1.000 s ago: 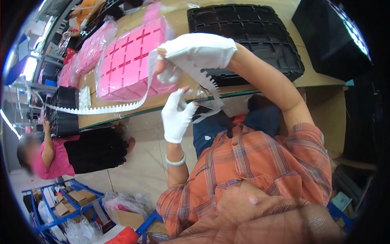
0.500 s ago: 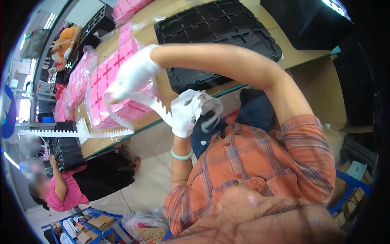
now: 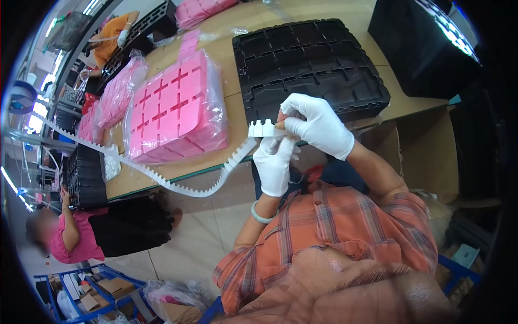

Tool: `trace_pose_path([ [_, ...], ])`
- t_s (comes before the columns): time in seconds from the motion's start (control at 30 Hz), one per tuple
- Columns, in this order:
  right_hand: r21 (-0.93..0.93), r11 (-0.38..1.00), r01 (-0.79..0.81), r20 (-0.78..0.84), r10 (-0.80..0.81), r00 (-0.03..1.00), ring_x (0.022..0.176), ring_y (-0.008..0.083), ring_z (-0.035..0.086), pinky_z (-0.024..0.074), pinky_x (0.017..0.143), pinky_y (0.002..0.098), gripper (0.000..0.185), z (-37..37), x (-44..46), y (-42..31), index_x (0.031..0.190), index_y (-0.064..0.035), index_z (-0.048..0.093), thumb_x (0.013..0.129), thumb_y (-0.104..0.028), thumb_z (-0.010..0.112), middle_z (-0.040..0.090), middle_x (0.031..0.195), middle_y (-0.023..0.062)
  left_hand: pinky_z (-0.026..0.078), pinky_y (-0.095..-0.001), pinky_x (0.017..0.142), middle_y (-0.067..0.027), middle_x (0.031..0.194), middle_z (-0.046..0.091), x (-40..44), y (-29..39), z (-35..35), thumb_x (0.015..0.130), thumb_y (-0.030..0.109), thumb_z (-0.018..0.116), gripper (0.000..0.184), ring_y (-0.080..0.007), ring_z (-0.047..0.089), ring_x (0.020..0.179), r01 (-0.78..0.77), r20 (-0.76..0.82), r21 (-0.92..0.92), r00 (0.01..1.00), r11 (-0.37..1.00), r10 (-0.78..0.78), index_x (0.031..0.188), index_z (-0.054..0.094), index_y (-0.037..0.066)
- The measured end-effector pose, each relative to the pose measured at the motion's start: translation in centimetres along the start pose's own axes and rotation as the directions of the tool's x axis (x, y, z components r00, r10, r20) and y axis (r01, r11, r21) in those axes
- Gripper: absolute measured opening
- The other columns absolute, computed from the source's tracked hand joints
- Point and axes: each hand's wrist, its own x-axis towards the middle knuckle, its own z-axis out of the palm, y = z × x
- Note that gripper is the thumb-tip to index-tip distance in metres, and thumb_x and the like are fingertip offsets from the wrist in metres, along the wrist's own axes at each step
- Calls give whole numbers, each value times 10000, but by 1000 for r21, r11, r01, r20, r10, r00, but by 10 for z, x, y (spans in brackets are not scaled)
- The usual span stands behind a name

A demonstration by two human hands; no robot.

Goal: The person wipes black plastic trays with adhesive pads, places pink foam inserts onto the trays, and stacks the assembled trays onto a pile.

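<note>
A long white toothed strip [image 3: 186, 190] hangs in a curve from the left and runs up to my hands. My left hand [image 3: 272, 171], white-gloved with a pale bracelet at the wrist, is closed on the strip just below its broad notched end section [image 3: 263, 129]. Also gloved, my right hand [image 3: 321, 128] is bent with thumb and forefinger pinched at the right edge of that section; a bare fingertip shows through. Beyond my hands lies a black moulded tray [image 3: 313, 65] with cross-shaped marks.
A plastic-wrapped stack of pink sheets [image 3: 175, 108] is on the table [image 3: 232, 105], left of the tray. A black box [image 3: 421, 51] stands at the right, above an open cardboard box [image 3: 429, 151]. Co-workers in pink [image 3: 75, 235] and orange [image 3: 110, 38] are at the left.
My right hand has come back from far left, over the pink stack, to beside my left hand. The strip now hangs in a loose curve, and the view has shifted slightly.
</note>
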Motion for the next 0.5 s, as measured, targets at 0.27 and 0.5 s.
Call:
trace_pose_path([
  [0.27,-112,919,379,533,-267,803,855,227,549,448,771,314,103,-14,-10,-7,761,-58,625,713,-60,716,539,798,58,470,-223,542,-58,899,599,14,-33,-55,891,208,611,279,-112,586,724,365,471,-457,873,811,-128,1078,559,9],
  [0.5,-611,759,226,76,-227,971,771,249,571,452,698,356,117,-6,75,28,777,-30,611,746,-114,687,590,757,97,240,-189,335,-20,603,543,21,-5,-52,887,178,670,191,-48,390,388,59,-78,-46,995,997,-63,940,623,0],
])
